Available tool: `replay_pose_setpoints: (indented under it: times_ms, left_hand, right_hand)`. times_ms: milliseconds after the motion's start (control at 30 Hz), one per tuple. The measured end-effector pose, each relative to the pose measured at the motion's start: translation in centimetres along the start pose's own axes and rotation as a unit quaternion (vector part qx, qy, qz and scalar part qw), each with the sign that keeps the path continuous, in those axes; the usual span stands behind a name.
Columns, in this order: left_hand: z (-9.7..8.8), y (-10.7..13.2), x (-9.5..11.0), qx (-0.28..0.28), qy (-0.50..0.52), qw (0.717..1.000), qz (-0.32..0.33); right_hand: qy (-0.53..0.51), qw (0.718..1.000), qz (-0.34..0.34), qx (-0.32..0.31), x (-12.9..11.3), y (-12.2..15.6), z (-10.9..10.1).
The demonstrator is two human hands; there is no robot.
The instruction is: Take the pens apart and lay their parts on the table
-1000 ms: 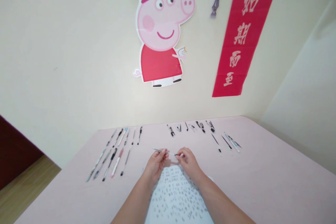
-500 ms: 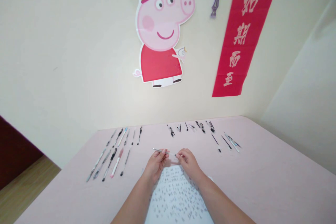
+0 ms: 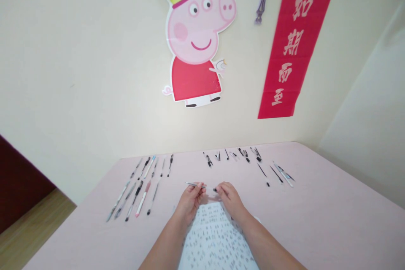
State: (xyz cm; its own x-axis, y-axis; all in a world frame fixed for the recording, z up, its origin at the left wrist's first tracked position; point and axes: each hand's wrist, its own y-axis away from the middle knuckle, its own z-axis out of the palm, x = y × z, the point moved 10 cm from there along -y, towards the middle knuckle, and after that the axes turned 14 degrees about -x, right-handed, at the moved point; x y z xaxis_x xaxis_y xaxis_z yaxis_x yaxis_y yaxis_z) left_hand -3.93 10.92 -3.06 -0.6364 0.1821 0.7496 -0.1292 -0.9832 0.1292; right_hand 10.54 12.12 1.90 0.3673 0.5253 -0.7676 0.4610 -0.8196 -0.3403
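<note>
Over the near middle of the table, my left hand (image 3: 190, 202) is closed around a slim pen (image 3: 190, 184), whose grey metallic end sticks out to the left. My right hand (image 3: 232, 199) pinches a small black end piece (image 3: 215, 190) at the pen's other side. Between the fingers of both hands runs a faint, pale stretch; I cannot tell whether the two parts are joined there. Below the hands lies a white surface (image 3: 218, 236) covered in small dark marks, between my forearms.
On the pink table (image 3: 316, 211), several pens (image 3: 144, 198) lie in two rows at the left. Small dark pen parts (image 3: 243, 155) line the back edge. Thin refills (image 3: 276, 174) and slim sticks rest at the right. Behind stands a wall with a pig cutout (image 3: 196, 46) and a red banner (image 3: 297, 46).
The view has shifted slightly. The black end piece at my right fingertips shows more plainly now; both hands keep nearly the same place.
</note>
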Motion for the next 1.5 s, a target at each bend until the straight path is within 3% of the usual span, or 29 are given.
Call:
replay_pose_setpoints:
  times_ms: [633, 1033, 1500]
  left_hand:
    - [-0.6, 0.0, -0.1, 0.021, -0.019, 0.999, 0.015]
    - [1.6, 0.4, 0.2, -0.082, -0.077, 0.994, 0.0]
    - [0.2, -0.1, -0.4, -0.022, -0.095, 0.995, -0.004]
  right_hand:
    - [-0.004, 0.999, -0.018, 0.043, -0.8, 0.2, -0.9]
    - [-0.014, 0.999, -0.007, 0.03, -0.2, 0.1, -0.7]
    - [0.02, 0.999, -0.026, 0.015, -2.1, 0.2, -0.7]
